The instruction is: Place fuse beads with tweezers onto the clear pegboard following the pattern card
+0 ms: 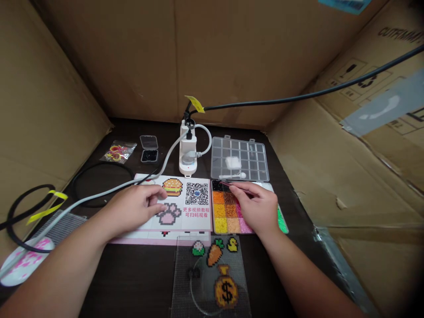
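Note:
My right hand (256, 205) pinches a pair of thin pinkish tweezers (243, 189) over the bead box (216, 232). Their tip is at the black beads (217, 185) in the box's back left compartment; whether a bead is in the tip is too small to tell. My left hand (142, 204) rests on the printed pattern sheet (198, 224), thumb and forefinger apart with nothing between them, beside the burger and paw pictures. Nearer me lies a clear pegboard (180, 291) bearing a bead carrot (215, 255), a duck (232, 244), a money bag (226, 290) and a few dark beads (194, 273).
A white power strip (187, 165) with cables stands behind the sheet. The box's clear lid (240, 159) lies opened back. At left are a small case of black beads (149, 155), a bag of rings (118, 151) and a pink-spotted white thing (28, 260). Cardboard walls (331, 185) surround the table.

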